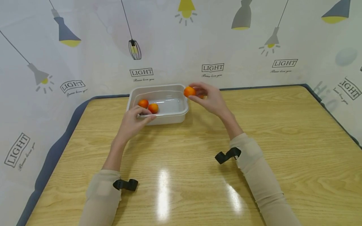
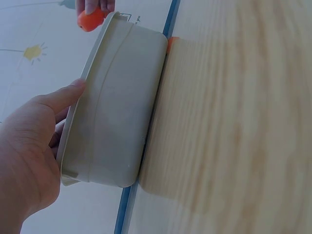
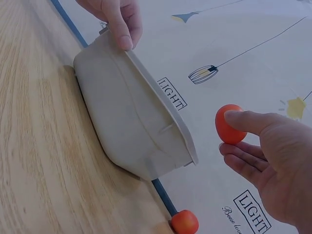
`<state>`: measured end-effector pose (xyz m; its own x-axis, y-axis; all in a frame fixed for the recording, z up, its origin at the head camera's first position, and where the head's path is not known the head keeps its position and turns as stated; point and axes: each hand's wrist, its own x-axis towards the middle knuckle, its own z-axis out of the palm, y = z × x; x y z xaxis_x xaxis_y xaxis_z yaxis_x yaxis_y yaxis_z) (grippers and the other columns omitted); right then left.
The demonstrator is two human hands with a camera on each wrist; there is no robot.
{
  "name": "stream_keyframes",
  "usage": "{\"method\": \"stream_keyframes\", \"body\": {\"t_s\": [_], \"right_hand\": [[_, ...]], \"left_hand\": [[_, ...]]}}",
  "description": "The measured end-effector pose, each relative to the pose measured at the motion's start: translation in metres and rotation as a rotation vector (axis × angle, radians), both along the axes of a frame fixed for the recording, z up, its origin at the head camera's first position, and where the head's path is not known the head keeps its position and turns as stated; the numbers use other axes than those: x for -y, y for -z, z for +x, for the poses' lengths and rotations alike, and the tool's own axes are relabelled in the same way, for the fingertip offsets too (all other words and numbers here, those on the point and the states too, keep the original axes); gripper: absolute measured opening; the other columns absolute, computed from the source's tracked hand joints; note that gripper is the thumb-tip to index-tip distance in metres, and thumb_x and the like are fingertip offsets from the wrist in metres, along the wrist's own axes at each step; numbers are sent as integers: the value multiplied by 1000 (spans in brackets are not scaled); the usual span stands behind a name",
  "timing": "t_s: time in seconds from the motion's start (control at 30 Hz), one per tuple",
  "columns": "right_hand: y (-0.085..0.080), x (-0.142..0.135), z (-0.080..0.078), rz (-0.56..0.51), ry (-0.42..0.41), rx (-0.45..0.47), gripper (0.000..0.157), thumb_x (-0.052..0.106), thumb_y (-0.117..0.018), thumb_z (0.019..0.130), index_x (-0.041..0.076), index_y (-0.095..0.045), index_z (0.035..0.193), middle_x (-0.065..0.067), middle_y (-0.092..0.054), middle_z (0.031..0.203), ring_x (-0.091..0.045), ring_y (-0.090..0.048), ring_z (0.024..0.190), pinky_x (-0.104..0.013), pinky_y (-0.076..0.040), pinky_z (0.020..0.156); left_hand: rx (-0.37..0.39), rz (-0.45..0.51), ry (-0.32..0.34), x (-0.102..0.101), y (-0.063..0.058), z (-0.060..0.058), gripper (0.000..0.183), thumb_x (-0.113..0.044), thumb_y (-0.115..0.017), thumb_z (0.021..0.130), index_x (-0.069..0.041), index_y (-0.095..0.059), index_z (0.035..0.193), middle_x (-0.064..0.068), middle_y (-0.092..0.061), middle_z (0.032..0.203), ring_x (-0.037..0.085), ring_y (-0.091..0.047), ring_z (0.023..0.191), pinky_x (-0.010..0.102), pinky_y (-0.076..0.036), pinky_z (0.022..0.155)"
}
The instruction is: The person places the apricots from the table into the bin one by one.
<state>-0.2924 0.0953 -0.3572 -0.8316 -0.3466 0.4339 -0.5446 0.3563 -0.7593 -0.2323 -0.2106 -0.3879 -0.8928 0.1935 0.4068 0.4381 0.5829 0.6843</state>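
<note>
A white plastic container [image 1: 173, 118] stands at the back of the table, with two small orange-red fruits [image 1: 153, 108] inside at its left. The left hand [image 1: 133, 122] grips its near-left rim, thumb outside and fingers over the inner side. Beyond the container's right end, the right hand [image 1: 210, 99] pinches another orange-red fruit [image 3: 228, 126] between thumb and fingers, held up at about rim height. One more such fruit [image 3: 185, 222] rests on the table beside the container, mostly hidden behind the right hand in the head view.
The wooden table [image 1: 198, 175] runs back to a blue edge strip [image 1: 254, 87] below a wall covering printed with lamps. Black wrist cameras [image 1: 226, 156] are strapped over both sleeves.
</note>
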Motion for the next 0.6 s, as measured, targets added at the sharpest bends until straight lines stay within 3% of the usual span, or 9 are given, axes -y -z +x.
{"method": "stream_keyframes", "body": {"t_s": [0.17,0.3,0.43,0.5,0.6], "right_hand": [[-11,8,7,5,-25,11,41,24,-70,82,13,-59,119,-3,-62,106,-15,-59,87,-34,-48,81],[-29,17,23,13,-62,8,39,16,-69,82,4,-58,118,-11,-61,106,-22,-58,88,-38,-47,82],[-43,26,35,42,-99,-10,37,10,-67,83,-2,-56,117,-16,-61,105,-25,-58,88,-34,-48,81],[-44,29,37,45,-118,-20,37,8,-67,83,-3,-56,117,-17,-61,105,-25,-59,88,-35,-48,81],[-32,33,25,36,-145,-38,37,14,-68,83,1,-58,116,-12,-62,105,-21,-59,88,-34,-48,80]], "left_hand": [[-7,-1,2,0,0,1,22,-29,-76,76,-9,-68,81,-1,-57,80,14,-50,82,32,-40,77],[-12,3,8,0,0,0,21,-28,-76,76,-9,-68,81,-2,-57,80,14,-50,82,32,-40,77],[-18,4,8,0,1,-1,21,-28,-76,76,-10,-68,81,-2,-57,80,13,-50,82,32,-40,77],[-15,4,7,1,2,-1,21,-29,-75,76,-10,-68,81,-2,-58,80,13,-50,82,32,-40,77],[-3,5,5,1,2,0,22,-31,-75,76,-10,-68,81,-2,-58,81,14,-50,83,32,-40,77]]}}
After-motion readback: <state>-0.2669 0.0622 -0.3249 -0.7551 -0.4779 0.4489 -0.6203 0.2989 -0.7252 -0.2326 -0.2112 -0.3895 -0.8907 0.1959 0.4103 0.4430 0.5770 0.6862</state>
